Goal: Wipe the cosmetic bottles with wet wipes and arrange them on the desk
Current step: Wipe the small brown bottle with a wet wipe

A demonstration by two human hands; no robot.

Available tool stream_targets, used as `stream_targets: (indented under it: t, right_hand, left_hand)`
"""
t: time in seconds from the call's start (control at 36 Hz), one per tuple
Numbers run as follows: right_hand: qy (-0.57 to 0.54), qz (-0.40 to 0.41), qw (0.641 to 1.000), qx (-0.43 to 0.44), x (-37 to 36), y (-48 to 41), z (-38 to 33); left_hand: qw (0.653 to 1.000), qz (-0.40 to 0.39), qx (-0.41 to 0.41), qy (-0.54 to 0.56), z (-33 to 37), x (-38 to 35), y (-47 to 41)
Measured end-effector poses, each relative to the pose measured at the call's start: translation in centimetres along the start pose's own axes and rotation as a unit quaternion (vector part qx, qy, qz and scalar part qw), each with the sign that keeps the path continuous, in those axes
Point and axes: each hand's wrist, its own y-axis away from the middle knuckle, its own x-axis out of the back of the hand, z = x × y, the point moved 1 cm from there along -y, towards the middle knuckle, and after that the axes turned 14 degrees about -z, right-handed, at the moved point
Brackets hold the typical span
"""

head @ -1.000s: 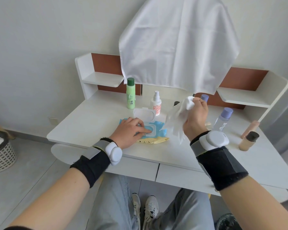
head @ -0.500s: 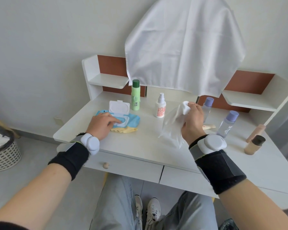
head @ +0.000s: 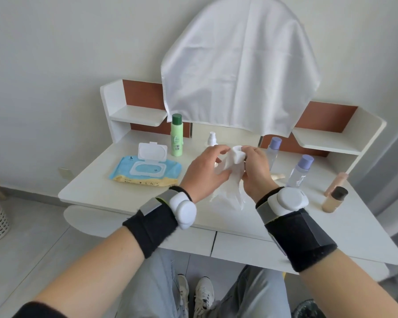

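Head view: the grip of both hands is on one white wet wipe, held above the middle of the bench. The right hand curls its fingers round the bunched top of the wipe. The left hand pinches the sheet just beside it, thumb against fingers. The loose lower part of the wipe hangs down between the wrists, and whether it reaches the bench top I cannot tell.

To the left lies the pack of wipes, blue and yellow, flat on the bench with its white lid flipped up. Behind it stands the green bottle, upright. A white pump bottle shows just above the left hand's fingers. To the right of the hands stand two clear lilac-capped bottles, the farther one and the nearer one. Further right are a beige bottle with a dark cap and a pink tube just behind it. A white cloth drapes over the back of the bench.
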Motion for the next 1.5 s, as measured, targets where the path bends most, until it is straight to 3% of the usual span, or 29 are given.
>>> stream_targets:
  t: [0.19, 0.31, 0.42, 0.56, 0.64, 0.83, 1.0, 1.19, 1.42, 1.5]
  right_hand:
    - [0.006, -0.073, 0.997, -0.037, 2.2, 0.2, -0.2]
    - [0.021, -0.136, 0.989, -0.058, 2.9, 0.4, -0.4]
    - [0.014, -0.200, 0.978, -0.066, 3.4, 0.7, -0.9]
    - [0.043, -0.358, 0.932, -0.034, 3.6, 1.9, -1.2]
    - [0.078, -0.368, 0.926, -0.042, 3.6, 2.0, -1.2]
    - [0.162, -0.290, 0.942, -0.050, 4.0, 1.4, -1.2]
    - [0.152, -0.274, 0.947, -0.066, 4.3, 1.0, -1.3]
    - [0.135, -0.275, 0.949, -0.075, 4.9, 0.6, -1.1]
    - [0.083, -0.235, 0.967, -0.057, 4.4, 0.4, -1.2]
    - [0.071, -0.214, 0.972, -0.061, 4.1, 0.3, -1.1]
  left_hand:
    - [0.979, 0.032, 0.098, 0.174, 0.6, 0.5, -1.8]
    - [0.915, 0.032, 0.164, 0.367, 0.8, 1.1, -2.1]
    - [0.870, 0.054, 0.205, 0.445, 0.5, 1.3, -2.1]
    - [0.824, 0.059, 0.270, 0.495, -0.2, 1.1, -2.0]
    - [0.844, 0.036, 0.285, 0.454, -0.9, 1.2, -2.1]
    - [0.898, -0.022, 0.218, 0.381, -1.7, 2.4, -1.8]
    - [0.926, 0.000, 0.191, 0.326, -3.0, 2.9, -1.5]
    - [0.908, 0.147, 0.208, 0.333, -4.5, 3.9, -1.4]
    - [0.862, 0.228, 0.233, 0.389, -6.1, 6.0, -0.8]
    - [0.861, 0.257, 0.247, 0.362, -7.0, 7.2, -0.4]
